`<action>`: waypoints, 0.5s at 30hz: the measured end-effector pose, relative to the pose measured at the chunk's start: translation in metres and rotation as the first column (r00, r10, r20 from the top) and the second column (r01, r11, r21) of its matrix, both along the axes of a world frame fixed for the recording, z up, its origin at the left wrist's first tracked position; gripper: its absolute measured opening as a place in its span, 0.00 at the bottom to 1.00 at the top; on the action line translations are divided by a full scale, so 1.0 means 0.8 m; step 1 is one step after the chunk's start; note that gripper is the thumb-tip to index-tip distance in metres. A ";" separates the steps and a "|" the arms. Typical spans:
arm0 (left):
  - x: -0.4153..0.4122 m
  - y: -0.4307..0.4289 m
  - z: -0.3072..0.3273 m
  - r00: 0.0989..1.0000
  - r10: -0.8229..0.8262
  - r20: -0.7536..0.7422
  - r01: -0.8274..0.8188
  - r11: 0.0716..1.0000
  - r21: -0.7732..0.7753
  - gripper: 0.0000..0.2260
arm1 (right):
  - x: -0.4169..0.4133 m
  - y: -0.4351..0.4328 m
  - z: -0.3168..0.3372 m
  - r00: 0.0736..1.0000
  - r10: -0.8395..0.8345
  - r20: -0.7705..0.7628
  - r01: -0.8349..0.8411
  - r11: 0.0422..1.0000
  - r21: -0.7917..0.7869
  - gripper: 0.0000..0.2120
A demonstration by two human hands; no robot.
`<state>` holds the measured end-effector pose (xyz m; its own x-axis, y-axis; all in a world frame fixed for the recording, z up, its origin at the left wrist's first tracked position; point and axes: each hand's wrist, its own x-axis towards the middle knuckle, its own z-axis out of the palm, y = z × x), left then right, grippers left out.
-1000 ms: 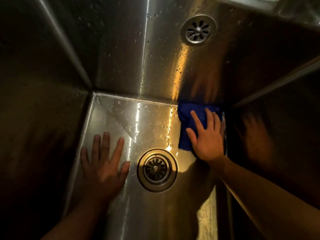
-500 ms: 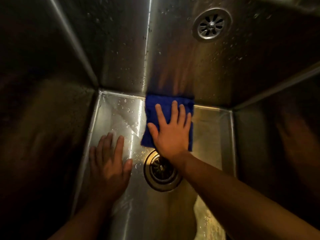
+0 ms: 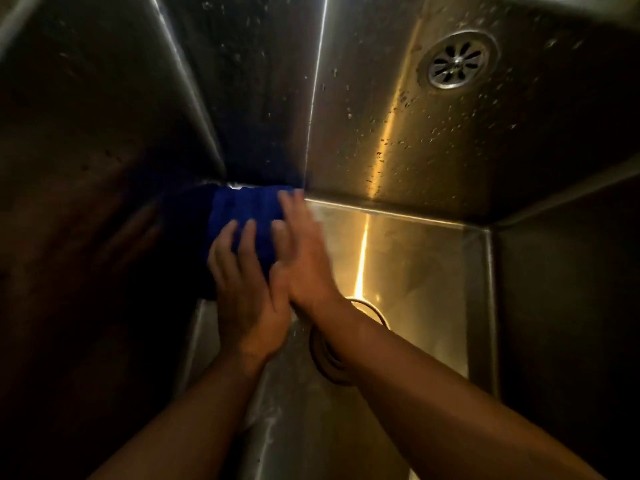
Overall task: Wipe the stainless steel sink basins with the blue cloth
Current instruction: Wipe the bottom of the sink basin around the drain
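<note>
Stainless steel sink basin (image 3: 415,271) fills the lower frame. Left of centre, the left hand (image 3: 247,299) and the blurred right hand (image 3: 304,261) lie side by side, fingers straight, pressing a folded blue cloth (image 3: 247,207) into the far-left corner. A round slotted steel drain (image 3: 455,62) sits at upper right.

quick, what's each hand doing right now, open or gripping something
Left hand: open, fingers laid straight on the blue cloth.
Right hand: open, motion-blurred, fingers flat against the same cloth.
</note>
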<state>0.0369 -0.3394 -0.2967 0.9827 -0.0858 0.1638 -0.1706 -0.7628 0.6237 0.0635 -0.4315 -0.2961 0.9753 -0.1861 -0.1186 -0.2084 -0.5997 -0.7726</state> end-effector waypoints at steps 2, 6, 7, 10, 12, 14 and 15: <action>0.029 -0.010 0.001 0.996 -0.080 -0.031 0.084 0.981 0.175 0.25 | -0.040 -0.050 -0.002 0.964 -0.259 0.067 0.266 0.954 -0.137 0.24; 0.080 0.003 -0.025 0.956 -0.205 -0.207 0.288 0.777 0.560 0.29 | -0.138 -0.150 -0.023 0.930 -0.366 0.015 0.330 0.819 -0.469 0.27; 0.086 0.007 -0.033 0.950 -0.228 -0.212 0.310 0.744 0.592 0.30 | -0.156 -0.166 -0.027 0.934 -0.357 -0.005 0.307 0.809 -0.501 0.27; 0.088 0.008 -0.042 0.942 -0.253 -0.220 0.335 0.717 0.611 0.31 | -0.187 -0.192 -0.031 0.955 -0.292 -0.045 0.231 0.833 -0.502 0.28; 0.086 0.006 -0.040 0.930 -0.251 -0.269 0.367 0.700 0.613 0.30 | -0.188 -0.195 -0.031 0.957 -0.280 -0.074 0.206 0.837 -0.507 0.28; 0.086 0.005 -0.036 0.911 -0.242 -0.335 0.406 0.680 0.611 0.31 | -0.183 -0.191 -0.032 0.951 -0.297 -0.086 0.210 0.825 -0.525 0.28; 0.085 0.004 -0.033 0.897 -0.234 -0.376 0.429 0.670 0.606 0.31 | -0.180 -0.187 -0.032 0.947 -0.308 -0.094 0.214 0.821 -0.530 0.28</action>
